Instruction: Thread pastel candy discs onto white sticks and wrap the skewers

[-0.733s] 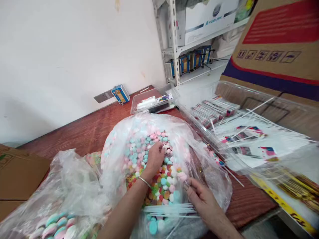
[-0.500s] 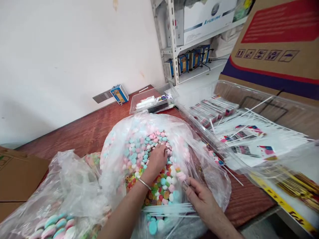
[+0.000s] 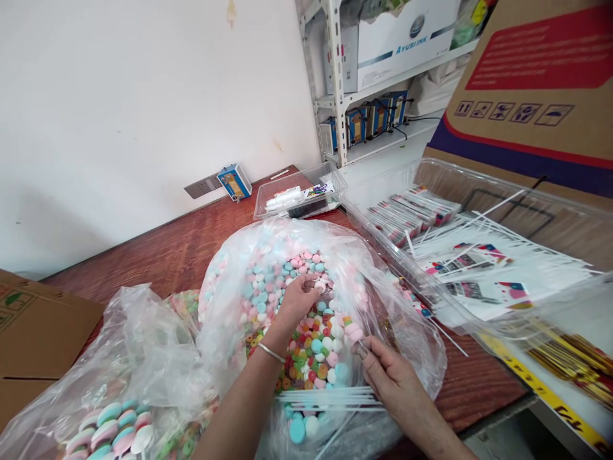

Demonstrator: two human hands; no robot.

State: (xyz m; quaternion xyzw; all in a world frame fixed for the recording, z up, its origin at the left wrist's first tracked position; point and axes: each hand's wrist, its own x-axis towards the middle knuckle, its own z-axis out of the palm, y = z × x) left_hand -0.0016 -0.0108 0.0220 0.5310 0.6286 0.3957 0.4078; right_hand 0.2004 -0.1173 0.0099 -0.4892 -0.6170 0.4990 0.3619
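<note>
A large clear plastic bag [image 3: 230, 268] full of round pink, white and blue marshmallows [image 3: 261, 297] lies open in front of me. My left hand [image 3: 299, 300] reaches into it, thumb and fingertips pinched around a pale marshmallow [image 3: 322, 285]. Ring-shaped gummy candies [image 3: 304, 342] in several colours are heaped nearer to me. At the bag's right side my right hand [image 3: 390, 377] is closed on a candy skewer [image 3: 353, 330], with pink marshmallows and a gummy on it; most of its stick is hidden by the fingers. White sticks [image 3: 330, 400] lie across the front of the candies.
A second plastic bag [image 3: 158, 358], with striped marshmallow skewers [image 3: 112, 429], lies at the left. On the right stands a clear tray [image 3: 393, 255] of sticks and printed cards. A smaller clear box [image 3: 300, 195], a cardboard box [image 3: 43, 326] and gold twist ties [image 3: 575, 364] surround the workplace.
My left hand has lifted slightly from the heap, and a pale marshmallow now shows at its fingertips. My right hand keeps its hold on the skewer. The view has shifted slightly.
</note>
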